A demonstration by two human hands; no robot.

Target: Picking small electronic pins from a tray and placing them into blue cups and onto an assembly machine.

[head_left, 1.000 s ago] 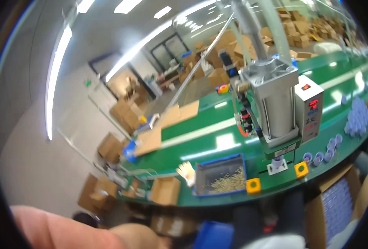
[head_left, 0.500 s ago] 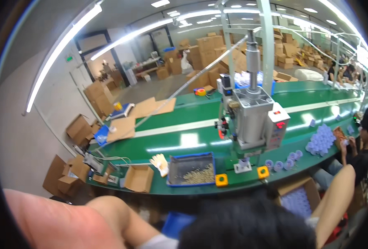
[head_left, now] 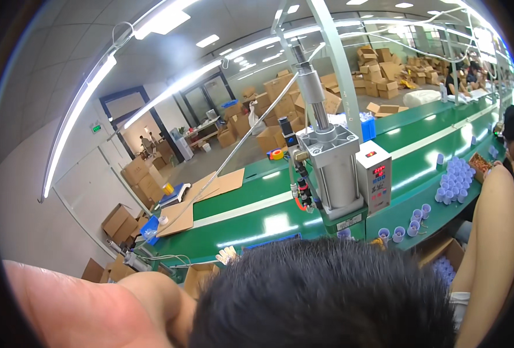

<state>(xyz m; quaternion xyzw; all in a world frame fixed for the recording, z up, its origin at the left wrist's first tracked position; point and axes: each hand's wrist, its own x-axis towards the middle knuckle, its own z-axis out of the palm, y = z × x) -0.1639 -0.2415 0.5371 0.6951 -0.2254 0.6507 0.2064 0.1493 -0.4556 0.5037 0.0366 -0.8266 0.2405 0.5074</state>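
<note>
Pale-purple, open-topped plastic cups (head_left: 413, 228) sit in a short curved row on the green worktop (head_left: 408, 203); a dense cluster of matching cups (head_left: 456, 180) stands farther right.

Cardboard boxes (head_left: 379, 72) piled at the back, open and shut. Pale sack (head_left: 422, 98) lying near them. Flat cardboard sheets (head_left: 177, 219) at left; yellow roll (head_left: 167, 188) just beyond. Green lit sign (head_left: 97, 129) on the wall. Tube light (head_left: 78, 116) overhead, slanting.
</note>
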